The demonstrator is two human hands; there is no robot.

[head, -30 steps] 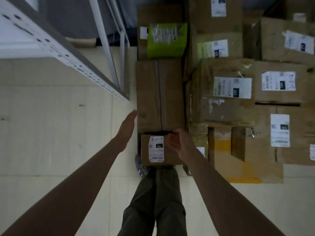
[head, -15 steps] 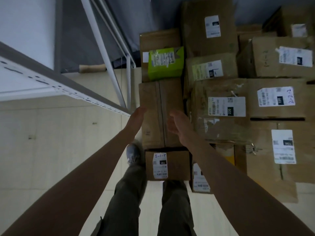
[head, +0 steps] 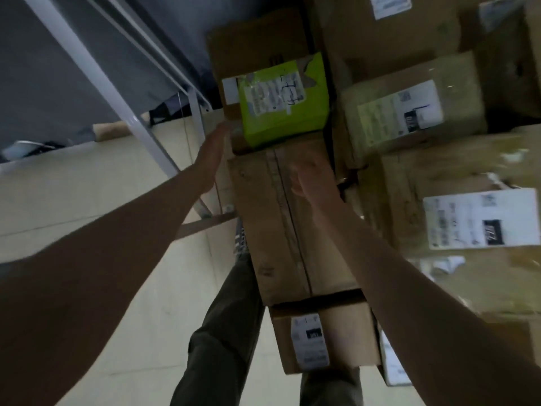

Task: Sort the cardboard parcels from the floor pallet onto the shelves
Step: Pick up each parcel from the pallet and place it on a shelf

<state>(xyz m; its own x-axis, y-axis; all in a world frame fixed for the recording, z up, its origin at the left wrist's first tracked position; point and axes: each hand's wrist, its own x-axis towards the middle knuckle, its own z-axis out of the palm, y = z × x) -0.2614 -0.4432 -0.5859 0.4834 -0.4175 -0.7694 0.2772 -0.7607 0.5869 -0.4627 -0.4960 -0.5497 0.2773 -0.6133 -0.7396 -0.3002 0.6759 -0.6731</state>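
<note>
Early, I judge — parcels (head: 456, 218) crowd the stack. Left hand (head: 212, 155) and right hand (head: 314, 183), fingers straight, reach toward the green box (head: 282, 112) — nothing gripped.

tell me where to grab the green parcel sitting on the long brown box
Grip the green parcel by its two short ends, one hand per side, coming from above. It lies flat on cardboard with its left end exposed near the left hand; neighbouring boxes crowd its right end.
</note>
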